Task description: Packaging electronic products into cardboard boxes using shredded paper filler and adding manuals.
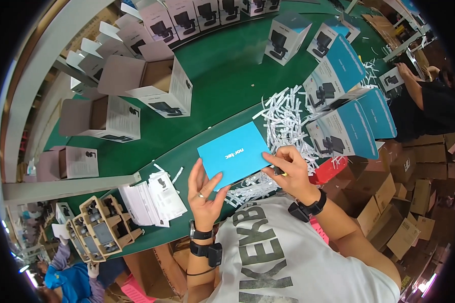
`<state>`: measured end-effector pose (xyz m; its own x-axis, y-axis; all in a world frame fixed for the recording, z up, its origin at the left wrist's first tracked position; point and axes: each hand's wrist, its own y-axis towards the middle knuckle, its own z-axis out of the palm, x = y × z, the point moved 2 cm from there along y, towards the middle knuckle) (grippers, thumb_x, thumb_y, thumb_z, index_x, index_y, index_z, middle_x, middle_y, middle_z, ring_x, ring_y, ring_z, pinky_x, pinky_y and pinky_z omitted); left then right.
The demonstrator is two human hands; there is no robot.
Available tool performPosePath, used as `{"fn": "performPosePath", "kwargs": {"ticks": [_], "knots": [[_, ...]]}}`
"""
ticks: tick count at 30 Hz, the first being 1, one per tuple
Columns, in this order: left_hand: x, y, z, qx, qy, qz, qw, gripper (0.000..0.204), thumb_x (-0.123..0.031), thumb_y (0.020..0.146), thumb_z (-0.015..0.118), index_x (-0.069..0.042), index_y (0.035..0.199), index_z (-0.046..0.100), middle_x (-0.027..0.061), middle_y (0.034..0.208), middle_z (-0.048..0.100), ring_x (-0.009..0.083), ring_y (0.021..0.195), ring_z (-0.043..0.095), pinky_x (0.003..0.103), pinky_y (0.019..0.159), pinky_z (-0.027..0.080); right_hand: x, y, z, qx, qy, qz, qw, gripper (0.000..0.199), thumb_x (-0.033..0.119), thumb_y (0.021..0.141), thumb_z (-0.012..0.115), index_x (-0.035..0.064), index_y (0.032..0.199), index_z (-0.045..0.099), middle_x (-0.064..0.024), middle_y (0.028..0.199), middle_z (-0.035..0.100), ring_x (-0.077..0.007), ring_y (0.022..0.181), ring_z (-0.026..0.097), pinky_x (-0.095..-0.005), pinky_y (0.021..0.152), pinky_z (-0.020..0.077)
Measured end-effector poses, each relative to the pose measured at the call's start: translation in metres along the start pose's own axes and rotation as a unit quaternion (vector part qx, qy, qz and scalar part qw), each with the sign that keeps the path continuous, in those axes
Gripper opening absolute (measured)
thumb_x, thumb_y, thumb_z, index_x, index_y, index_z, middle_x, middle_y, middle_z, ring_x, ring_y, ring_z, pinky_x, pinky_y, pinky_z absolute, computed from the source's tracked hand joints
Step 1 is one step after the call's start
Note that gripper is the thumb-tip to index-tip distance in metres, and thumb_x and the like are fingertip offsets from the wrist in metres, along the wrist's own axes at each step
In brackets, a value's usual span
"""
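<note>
A flat blue rectangular card [231, 161] with white print is held up in front of my chest, over the near edge of the green table. My left hand [206, 192] grips its near left corner, thumb on the top face and fingers along the side. At the right edge my right hand [290, 170] pinches it with the thumb on top. A small yellow and black thing shows by the right fingers, too little of it to name. The card's underside is hidden. White shredded paper [284, 118] lies beyond and partly beneath it.
Closed and open-flapped blue-and-white cartons [333, 81] stand at the right. Open white cartons [169, 93] are at the left, near a stack of printed leaflets [162, 197] and a wooden rack [98, 227]. Brown cardboard boxes [389, 202] fill the lower right. Other people work at both sides.
</note>
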<state>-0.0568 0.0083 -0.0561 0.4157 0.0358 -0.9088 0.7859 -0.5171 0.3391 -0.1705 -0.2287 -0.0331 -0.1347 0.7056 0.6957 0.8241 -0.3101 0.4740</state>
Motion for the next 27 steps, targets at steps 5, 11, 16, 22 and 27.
{"fn": "performPosePath", "kwargs": {"ticks": [5,11,16,22,27], "knots": [[0.007,-0.006,-0.006,0.027,0.052,0.023,0.998,0.050,-0.002,0.076,0.089,-0.013,0.123,0.076,0.0240,0.159,0.040,0.0471,0.143,0.047,0.056,0.114,0.047,-0.015,-0.016,0.001,0.040,-0.019,-0.009,0.999,0.054,0.007,0.076,0.089,0.0094,0.128,0.074,-0.0074,0.111,0.062,-0.0147,0.071,0.052,-0.0281,0.060,0.0448],[-0.023,0.014,-0.016,0.104,0.305,0.131,0.937,0.066,-0.027,0.080,0.087,-0.018,0.142,0.065,0.0247,0.163,0.036,0.0493,0.148,0.038,0.062,0.116,0.039,-0.015,-0.010,-0.002,0.059,-0.056,-0.026,0.996,0.055,0.003,0.075,0.085,0.0101,0.128,0.074,-0.0123,0.125,0.067,-0.0165,0.069,0.056,-0.0286,0.059,0.0489],[-0.053,0.048,0.040,0.225,0.376,0.052,0.898,0.082,-0.039,0.080,0.085,-0.014,0.151,0.055,0.0256,0.165,0.033,0.0512,0.149,0.033,0.064,0.119,0.031,-0.032,-0.024,0.012,0.108,-0.065,-0.091,0.988,0.055,0.004,0.080,0.079,0.0147,0.133,0.071,-0.0111,0.142,0.065,-0.0186,0.068,0.064,-0.0306,0.058,0.0536],[-0.022,0.039,0.065,0.228,0.459,0.115,0.851,0.091,-0.041,0.079,0.085,-0.013,0.157,0.047,0.0279,0.166,0.030,0.0543,0.151,0.028,0.065,0.120,0.028,-0.035,-0.022,0.013,0.063,0.018,-0.076,0.995,0.045,0.006,0.081,0.080,0.0133,0.125,0.075,-0.0075,0.138,0.069,-0.0166,0.065,0.066,-0.0312,0.056,0.0510],[-0.038,0.068,0.044,0.237,0.402,0.080,0.881,0.083,-0.049,0.082,0.080,-0.022,0.155,0.051,0.0320,0.165,0.026,0.0553,0.148,0.031,0.062,0.118,0.031,-0.041,-0.001,-0.004,0.070,0.010,-0.091,0.993,0.034,0.012,0.082,0.083,0.0092,0.115,0.077,-0.0072,0.124,0.076,-0.0175,0.067,0.070,-0.0296,0.054,0.0495]]}}
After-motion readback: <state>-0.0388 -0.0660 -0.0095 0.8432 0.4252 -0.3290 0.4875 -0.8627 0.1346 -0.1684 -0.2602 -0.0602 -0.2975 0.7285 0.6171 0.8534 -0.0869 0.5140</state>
